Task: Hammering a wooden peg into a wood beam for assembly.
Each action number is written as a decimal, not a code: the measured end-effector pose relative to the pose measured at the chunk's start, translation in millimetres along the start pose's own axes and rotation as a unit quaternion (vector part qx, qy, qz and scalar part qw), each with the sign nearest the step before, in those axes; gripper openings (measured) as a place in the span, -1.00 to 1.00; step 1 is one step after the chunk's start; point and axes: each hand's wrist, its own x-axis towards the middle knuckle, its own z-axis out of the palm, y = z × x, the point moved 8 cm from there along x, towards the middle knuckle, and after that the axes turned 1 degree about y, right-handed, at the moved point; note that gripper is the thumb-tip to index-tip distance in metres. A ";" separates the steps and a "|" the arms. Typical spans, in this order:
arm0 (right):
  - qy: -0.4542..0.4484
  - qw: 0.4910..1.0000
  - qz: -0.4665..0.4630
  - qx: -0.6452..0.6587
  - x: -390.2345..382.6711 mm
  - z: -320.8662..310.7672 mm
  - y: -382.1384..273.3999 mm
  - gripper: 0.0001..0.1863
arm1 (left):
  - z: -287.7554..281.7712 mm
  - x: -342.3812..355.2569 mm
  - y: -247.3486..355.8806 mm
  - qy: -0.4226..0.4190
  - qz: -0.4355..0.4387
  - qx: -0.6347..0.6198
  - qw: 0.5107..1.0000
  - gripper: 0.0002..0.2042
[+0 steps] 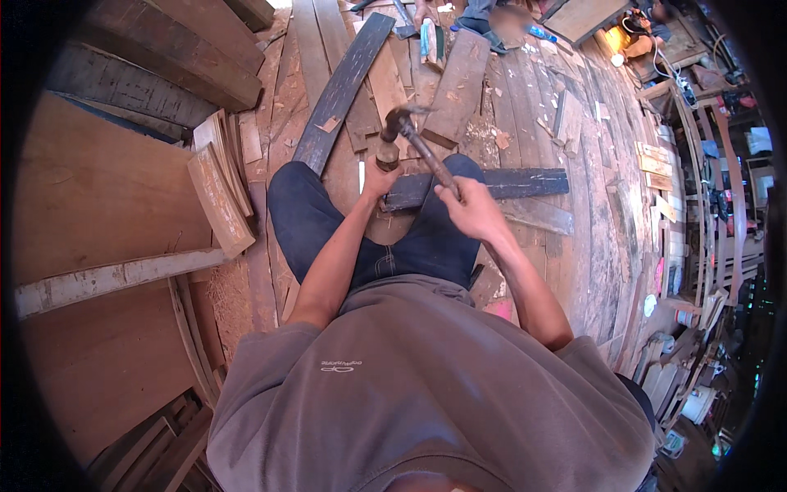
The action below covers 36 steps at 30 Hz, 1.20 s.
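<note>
My left hand (379, 179) is closed around a chisel (388, 154) by its round wooden handle, held upright between my knees. Its blade is hidden below the fist. In my right hand (475, 211) is a claw hammer (428, 157), gripped near the end of its handle. The hammer's metal head is just above the top of the chisel handle; whether they touch I cannot tell. Beneath my hands, a dark-painted plank (525, 183) lies crosswise, partly covered by my right knee. A second dark plank (348, 86) stretches away from my left knee.
Bare boards (457, 90) lie ahead among wood chips on the plank floor (602, 246). Stacked thick timbers (168, 49) and a large wooden panel (115, 176) stand at left. Another person (484, 20) sits at the far side; shelving (721, 189) lines the right.
</note>
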 end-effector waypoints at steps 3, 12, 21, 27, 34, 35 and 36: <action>0.093 0.993 -0.058 0.044 -1.0 -49.9 -38.9 -0.62 | -2.9 3.5 -0.4 0.007 0.023 0.024 0.999 -0.86; 0.328 0.921 -0.161 0.138 -24.1 -82.2 -76.4 -0.69 | -11.1 -3.0 -17.5 0.114 -0.011 0.061 0.992 -0.65; 0.060 0.985 0.057 0.148 -6.7 -12.4 1.9 -0.66 | -37.2 -5.4 -40.6 0.073 -0.026 -0.023 0.997 -0.57; 0.044 0.964 0.082 0.247 -9.2 -55.8 -7.3 -0.70 | -16.7 -6.8 -21.3 -0.002 -0.090 -0.039 0.995 -0.76; 0.044 0.963 0.103 0.245 -19.0 -43.5 6.8 -0.69 | -25.2 -21.4 -21.9 0.067 -0.039 -0.051 0.996 -0.77; 0.041 0.964 0.110 0.239 -20.6 -40.0 11.8 -0.69 | -26.8 -23.2 -20.2 0.080 -0.034 -0.051 0.995 -0.76; 0.041 0.965 0.109 0.235 -22.1 -36.2 15.1 -0.68 | -27.7 -25.7 -21.0 0.081 -0.036 -0.050 0.995 -0.76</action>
